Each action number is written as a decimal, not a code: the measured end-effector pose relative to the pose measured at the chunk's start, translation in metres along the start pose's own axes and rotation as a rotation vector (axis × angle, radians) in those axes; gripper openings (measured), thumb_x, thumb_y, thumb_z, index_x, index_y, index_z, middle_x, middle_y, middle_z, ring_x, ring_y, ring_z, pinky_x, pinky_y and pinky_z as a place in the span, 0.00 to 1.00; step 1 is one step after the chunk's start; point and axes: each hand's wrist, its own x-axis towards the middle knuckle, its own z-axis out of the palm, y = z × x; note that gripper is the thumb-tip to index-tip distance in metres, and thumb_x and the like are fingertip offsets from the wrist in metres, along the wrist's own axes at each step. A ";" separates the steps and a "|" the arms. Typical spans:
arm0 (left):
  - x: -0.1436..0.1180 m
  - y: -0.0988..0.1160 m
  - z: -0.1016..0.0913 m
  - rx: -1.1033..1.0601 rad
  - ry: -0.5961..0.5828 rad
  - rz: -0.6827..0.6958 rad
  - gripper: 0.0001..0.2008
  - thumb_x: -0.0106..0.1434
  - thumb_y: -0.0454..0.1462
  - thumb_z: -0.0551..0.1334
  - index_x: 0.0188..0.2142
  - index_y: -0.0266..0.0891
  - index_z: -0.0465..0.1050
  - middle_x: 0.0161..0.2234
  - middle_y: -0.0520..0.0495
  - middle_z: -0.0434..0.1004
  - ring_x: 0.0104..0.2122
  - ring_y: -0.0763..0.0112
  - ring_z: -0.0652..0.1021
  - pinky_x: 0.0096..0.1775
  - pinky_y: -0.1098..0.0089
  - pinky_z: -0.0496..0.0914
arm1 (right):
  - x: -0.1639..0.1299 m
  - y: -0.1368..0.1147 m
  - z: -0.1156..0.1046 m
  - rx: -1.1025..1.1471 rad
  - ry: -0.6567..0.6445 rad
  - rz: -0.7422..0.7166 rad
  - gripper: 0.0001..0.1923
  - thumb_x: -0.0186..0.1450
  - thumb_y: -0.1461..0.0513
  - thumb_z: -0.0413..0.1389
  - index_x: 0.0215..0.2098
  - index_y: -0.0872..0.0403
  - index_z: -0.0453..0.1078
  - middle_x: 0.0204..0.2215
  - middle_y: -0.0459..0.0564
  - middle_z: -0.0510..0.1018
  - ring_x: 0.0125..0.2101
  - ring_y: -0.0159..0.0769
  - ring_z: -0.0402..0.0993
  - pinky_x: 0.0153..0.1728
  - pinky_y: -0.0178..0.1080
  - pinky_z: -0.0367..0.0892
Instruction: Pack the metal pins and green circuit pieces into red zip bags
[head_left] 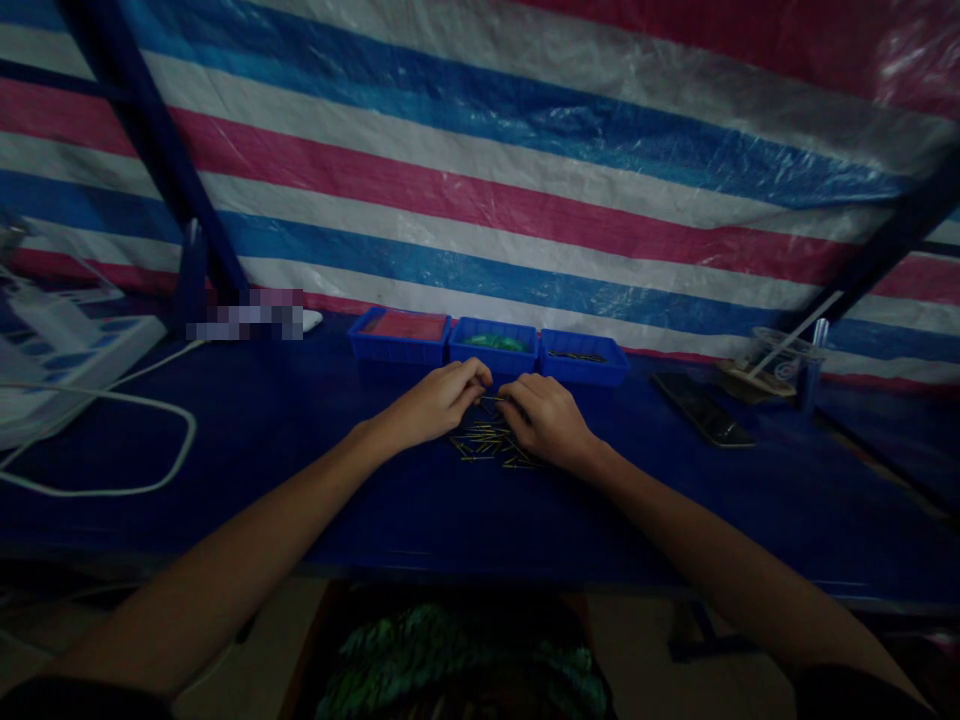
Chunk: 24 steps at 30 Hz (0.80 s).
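Note:
My left hand point(439, 402) and my right hand point(546, 418) face each other over the blue table. Between their pinched fingertips runs a thin brass-coloured pin point(492, 398), gripped from both ends. Just below lies a loose pile of similar thin brass-coloured pins point(484, 440), partly covered by my right hand. The pins are too small and dark to make out their exact kind.
Behind my hands stand blue bins holding reddish pieces point(409, 325), green pieces point(491, 343) and dark thin pieces point(577, 355). A phone point(701, 408) and a clear cup point(776, 360) are right. Left are a white power strip point(90, 365) and looping cable point(184, 440).

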 end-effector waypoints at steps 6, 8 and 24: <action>0.001 0.005 -0.002 0.076 0.053 -0.001 0.07 0.62 0.37 0.52 0.34 0.37 0.67 0.31 0.47 0.71 0.33 0.69 0.71 0.36 0.68 0.64 | 0.000 0.001 -0.001 0.006 0.034 0.061 0.14 0.67 0.59 0.44 0.31 0.55 0.69 0.27 0.50 0.72 0.30 0.35 0.66 0.32 0.38 0.55; 0.001 0.004 -0.002 0.106 0.043 0.003 0.08 0.63 0.37 0.51 0.33 0.38 0.67 0.31 0.47 0.71 0.34 0.68 0.70 0.37 0.67 0.64 | 0.000 0.000 -0.001 0.029 0.026 0.056 0.13 0.67 0.59 0.44 0.33 0.55 0.69 0.27 0.50 0.73 0.30 0.35 0.66 0.32 0.38 0.55; 0.001 -0.041 0.014 0.232 -0.108 -0.002 0.09 0.61 0.35 0.54 0.37 0.39 0.72 0.38 0.44 0.71 0.39 0.63 0.67 0.43 0.63 0.61 | -0.006 0.079 -0.015 -0.257 0.228 0.457 0.17 0.62 0.58 0.50 0.46 0.59 0.66 0.40 0.62 0.72 0.42 0.50 0.62 0.37 0.47 0.58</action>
